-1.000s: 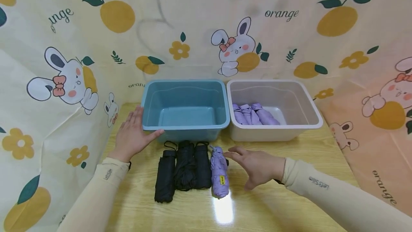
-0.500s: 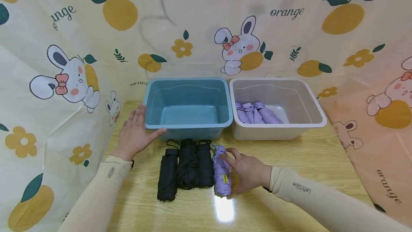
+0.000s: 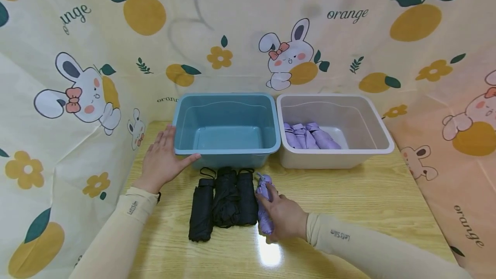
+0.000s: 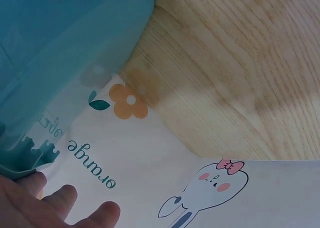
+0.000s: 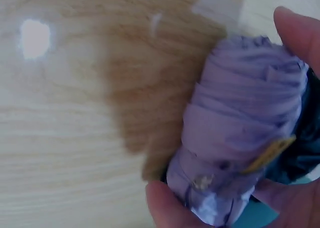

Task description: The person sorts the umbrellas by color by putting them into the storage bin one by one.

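Right arm is extended in from the lower right, right hand (image 3: 284, 216) laid over the purple umbrella (image 5: 235, 113), which is gripped between curled fingers and thumb. Left hand (image 3: 160, 160) is held flat against the left side of the blue bin (image 3: 228, 152), fingers straight, thumb set along its front rim. In the right wrist view digits are seen on both sides of the umbrella, plus a yellow label (image 5: 270, 155) which is covered by the hand in the head view. In the left wrist view only three fingertips are shown at the bin's edge. Umbrella is folded, fabric wrapped and creased; it is placed on the bench (image 3: 348, 193), just right of three black umbrellas (image 3: 226, 203). Purple bundles (image 3: 310, 137) are contained in the white bin (image 3: 337, 151).
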### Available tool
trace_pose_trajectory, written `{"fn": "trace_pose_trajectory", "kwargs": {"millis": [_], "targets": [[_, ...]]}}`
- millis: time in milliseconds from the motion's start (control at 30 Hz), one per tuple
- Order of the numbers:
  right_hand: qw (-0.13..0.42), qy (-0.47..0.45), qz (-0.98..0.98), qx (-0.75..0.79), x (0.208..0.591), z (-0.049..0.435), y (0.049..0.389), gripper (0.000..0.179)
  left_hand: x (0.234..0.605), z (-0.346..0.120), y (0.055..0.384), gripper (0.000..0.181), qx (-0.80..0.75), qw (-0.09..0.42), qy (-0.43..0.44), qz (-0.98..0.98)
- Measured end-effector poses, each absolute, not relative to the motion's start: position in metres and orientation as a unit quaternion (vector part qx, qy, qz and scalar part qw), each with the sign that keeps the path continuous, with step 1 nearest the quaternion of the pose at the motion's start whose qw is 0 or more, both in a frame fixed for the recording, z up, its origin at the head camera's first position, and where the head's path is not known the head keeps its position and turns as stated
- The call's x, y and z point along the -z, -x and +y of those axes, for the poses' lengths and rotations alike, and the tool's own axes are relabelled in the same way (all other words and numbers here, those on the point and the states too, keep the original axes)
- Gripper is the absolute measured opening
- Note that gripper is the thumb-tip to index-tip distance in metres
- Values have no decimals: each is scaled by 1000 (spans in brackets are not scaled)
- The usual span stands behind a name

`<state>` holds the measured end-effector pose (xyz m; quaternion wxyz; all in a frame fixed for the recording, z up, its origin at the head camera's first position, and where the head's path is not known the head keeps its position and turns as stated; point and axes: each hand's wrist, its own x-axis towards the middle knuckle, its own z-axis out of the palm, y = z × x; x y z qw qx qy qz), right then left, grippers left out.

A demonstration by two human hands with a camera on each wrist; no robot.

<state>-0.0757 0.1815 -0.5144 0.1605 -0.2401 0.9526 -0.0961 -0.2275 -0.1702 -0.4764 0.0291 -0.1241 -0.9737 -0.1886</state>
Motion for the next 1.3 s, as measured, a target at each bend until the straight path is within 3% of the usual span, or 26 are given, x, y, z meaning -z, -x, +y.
{"fn": "trace_pose_trajectory", "kwargs": {"millis": [233,867,1300], "targets": [[128,253,952,112,522,184,74,118,477,-171,228,121,193,29,125,-973],[114,213,962,123,529,180,67,117,478,-170,228,121,191,30,133,-972],[144,191,959,155,529,178,71,115,478,-171,227,119,189,35,136,-972]]}}
